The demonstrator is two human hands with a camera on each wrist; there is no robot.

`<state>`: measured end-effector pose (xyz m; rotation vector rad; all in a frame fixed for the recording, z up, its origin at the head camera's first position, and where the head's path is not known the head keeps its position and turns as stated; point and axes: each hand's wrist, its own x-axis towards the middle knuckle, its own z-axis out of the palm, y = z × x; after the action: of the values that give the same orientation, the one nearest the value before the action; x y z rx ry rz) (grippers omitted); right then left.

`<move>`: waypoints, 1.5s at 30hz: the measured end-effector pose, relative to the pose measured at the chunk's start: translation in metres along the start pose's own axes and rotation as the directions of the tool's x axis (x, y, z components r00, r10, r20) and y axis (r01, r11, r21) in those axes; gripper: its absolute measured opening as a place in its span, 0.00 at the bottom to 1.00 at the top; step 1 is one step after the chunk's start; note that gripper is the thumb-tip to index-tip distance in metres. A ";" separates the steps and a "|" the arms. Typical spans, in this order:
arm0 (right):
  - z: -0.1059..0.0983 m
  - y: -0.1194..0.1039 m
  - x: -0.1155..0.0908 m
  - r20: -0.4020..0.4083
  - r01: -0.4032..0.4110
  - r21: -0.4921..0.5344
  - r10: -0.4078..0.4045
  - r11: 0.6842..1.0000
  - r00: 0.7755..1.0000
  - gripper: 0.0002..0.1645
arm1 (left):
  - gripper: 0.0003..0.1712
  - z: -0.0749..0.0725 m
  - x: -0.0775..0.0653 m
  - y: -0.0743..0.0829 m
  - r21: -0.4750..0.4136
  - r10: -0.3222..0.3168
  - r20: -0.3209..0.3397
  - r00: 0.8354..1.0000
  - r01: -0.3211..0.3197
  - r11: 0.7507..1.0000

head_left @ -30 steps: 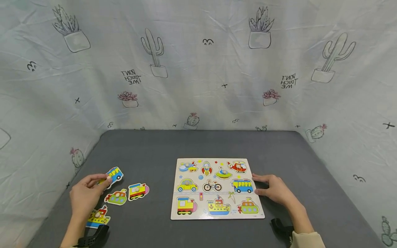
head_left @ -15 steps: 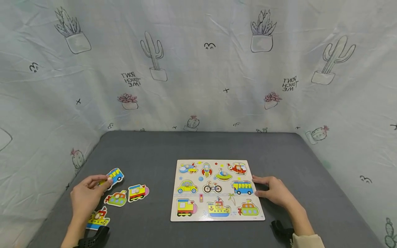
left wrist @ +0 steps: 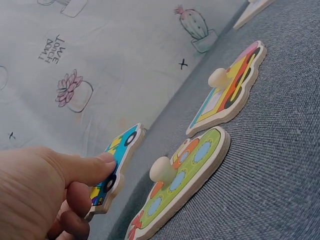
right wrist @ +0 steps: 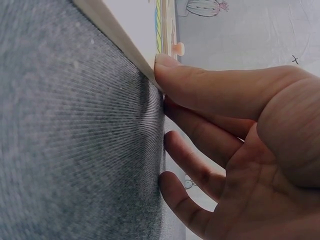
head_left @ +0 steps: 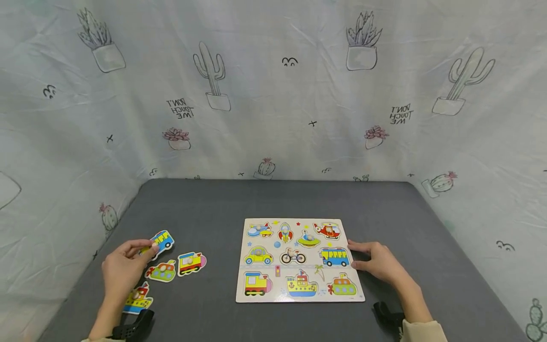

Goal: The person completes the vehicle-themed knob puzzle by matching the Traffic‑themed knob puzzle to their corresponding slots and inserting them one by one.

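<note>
My left hand (head_left: 124, 270) pinches a blue-and-yellow bus puzzle piece (head_left: 165, 240) between thumb and fingers at the left of the table. In the left wrist view the bus piece (left wrist: 122, 150) is tilted, with its lower edge toward the green submarine piece (left wrist: 182, 182). A train piece (head_left: 191, 263) and a ship piece (head_left: 138, 299) lie close by. My right hand (head_left: 382, 261) touches the right edge of the white puzzle board (head_left: 275, 290). The right wrist view shows that thumb (right wrist: 200, 85) at the board's edge and the other fingers spread and slightly bent beside it.
Several knobbed vehicle pieces, among them a car (head_left: 258, 255) and a helicopter (head_left: 328, 231), sit in the board's upper part. Printed bus, train, ship and submarine pictures show on it. A grey cloth covers the table (head_left: 213, 199); a cactus-print curtain (head_left: 265, 95) hangs behind.
My left hand has shifted slightly to the right with the bus piece in its fingers. The right hand stays at the board's edge.
</note>
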<state>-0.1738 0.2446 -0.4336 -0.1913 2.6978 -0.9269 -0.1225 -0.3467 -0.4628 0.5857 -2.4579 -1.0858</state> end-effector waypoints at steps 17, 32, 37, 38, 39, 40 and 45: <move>0.003 0.002 -0.001 -0.022 0.024 -0.004 -0.024 1.000 0.999 0.34 | 0.17 0.019 -0.013 0.045 -0.232 0.113 0.103 0.988 -0.087 0.969; 0.002 -0.001 -0.001 -0.019 0.039 -0.023 -0.039 0.999 0.999 0.33 | 0.10 0.090 -0.058 0.129 -0.459 0.351 0.283 0.893 -0.195 0.867; 0.001 0.000 0.000 -0.020 0.052 -0.029 -0.052 0.998 0.998 0.33 | 0.10 0.103 -0.071 0.157 -0.477 0.356 0.337 0.871 -0.168 0.863; 0.001 0.001 0.000 -0.022 0.049 -0.028 -0.050 0.998 0.999 0.33 | 0.10 0.105 -0.073 0.161 -0.483 0.360 0.345 0.867 -0.165 0.860; 0.001 0.001 0.000 -0.022 0.048 -0.028 -0.049 0.998 0.999 0.33 | 0.09 0.108 -0.075 0.164 -0.488 0.366 0.351 0.862 -0.165 0.857; 0.002 0.002 0.001 -0.022 0.049 -0.028 -0.049 0.998 0.999 0.33 | 0.09 0.111 -0.076 0.168 -0.493 0.373 0.356 0.857 -0.167 0.854; 0.002 0.004 0.001 -0.016 0.041 -0.029 -0.041 0.999 0.999 0.33 | 0.08 0.135 -0.081 0.176 -0.541 0.430 0.380 0.819 -0.181 0.822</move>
<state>-0.1744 0.2466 -0.4378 -0.2472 2.7330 -0.9058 -0.1603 -0.1162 -0.4281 -0.2962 -2.3831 -1.7829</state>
